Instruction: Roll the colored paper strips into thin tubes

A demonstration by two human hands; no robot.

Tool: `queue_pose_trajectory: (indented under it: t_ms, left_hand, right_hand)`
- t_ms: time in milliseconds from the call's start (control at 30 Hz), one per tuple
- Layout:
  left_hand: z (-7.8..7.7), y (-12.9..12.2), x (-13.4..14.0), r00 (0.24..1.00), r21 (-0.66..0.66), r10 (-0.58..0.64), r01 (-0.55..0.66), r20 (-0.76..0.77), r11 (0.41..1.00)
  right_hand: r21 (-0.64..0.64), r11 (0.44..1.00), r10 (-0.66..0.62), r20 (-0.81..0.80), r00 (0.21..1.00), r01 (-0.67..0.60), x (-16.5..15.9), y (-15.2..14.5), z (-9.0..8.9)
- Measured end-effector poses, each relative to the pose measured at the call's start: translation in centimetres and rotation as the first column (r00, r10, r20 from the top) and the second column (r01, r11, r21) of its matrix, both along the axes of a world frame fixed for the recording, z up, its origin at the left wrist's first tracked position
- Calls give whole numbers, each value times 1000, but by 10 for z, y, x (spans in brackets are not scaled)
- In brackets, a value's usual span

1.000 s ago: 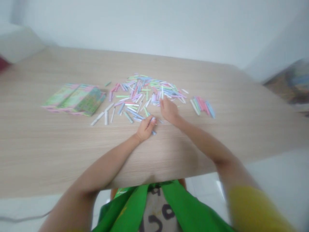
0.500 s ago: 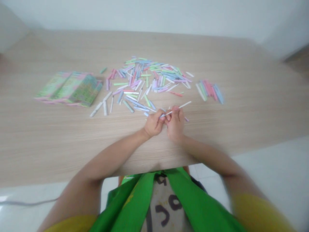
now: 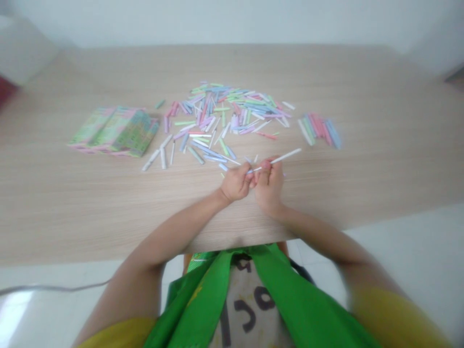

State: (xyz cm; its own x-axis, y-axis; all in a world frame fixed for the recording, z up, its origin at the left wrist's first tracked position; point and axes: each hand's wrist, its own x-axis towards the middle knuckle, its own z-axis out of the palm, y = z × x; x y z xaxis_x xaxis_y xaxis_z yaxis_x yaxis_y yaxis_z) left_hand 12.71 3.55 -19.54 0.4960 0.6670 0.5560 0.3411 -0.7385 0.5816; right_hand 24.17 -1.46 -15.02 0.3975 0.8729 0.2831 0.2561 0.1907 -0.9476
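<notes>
My left hand (image 3: 235,183) and my right hand (image 3: 268,189) meet close together over the near part of the table, fingers closed. A slim white pen barrel (image 3: 288,155) slants up and right out of my right hand's pinch. Its other end points toward my left hand, which grips a small bluish pen part mostly hidden by the fingers. Just beyond the hands spreads a loose pile of pastel pen parts (image 3: 208,121) in white, blue, green, pink and purple. Some pieces lie partly behind my fingers.
Flat green and pink printed packets (image 3: 108,130) lie overlapping at the left. To the right, a neat row of pastel pen pieces (image 3: 319,129) lies side by side. The wooden table (image 3: 380,159) meets a pale wall at its far side. A cable (image 3: 54,288) runs across the floor.
The view has shifted slightly. The white pen barrel shows a little more length beyond my right hand. Both hands keep their grip and remain close together.
</notes>
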Motion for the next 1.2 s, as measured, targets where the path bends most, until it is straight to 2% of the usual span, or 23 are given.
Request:
queue_pose_trajectory:
  t_ms: [133,400,533,667,900,1033,1200]
  left_hand:
    - [0,1,1,998,-56,-31,28,-52,998]
    - [4,4,1,988,-152,-154,153,11,976]
    - [6,2,5,979,-177,-187,199,85,964]
    - [7,-2,12,975,-223,-174,203,141,953]
    - [10,-4,14,973,-272,-198,224,119,936]
    - [10,-4,13,982,-240,-168,184,87,953]
    - [12,-2,15,994,-166,-98,90,-39,982]
  right_hand:
    - [-25,1000,6,105,994,-3,2,0,9]
    - [-65,998,-2,25,1000,4,5,7,4]
    - [-112,993,-41,-153,987,24,3,9,-2]
    - [-123,992,-85,-420,903,36,0,11,-3]
    - [-57,998,-47,-597,801,16,-5,6,5]
    - [-65,998,-27,-600,800,-16,-2,6,13]
    - [-87,988,75,-472,878,-131,10,10,12]
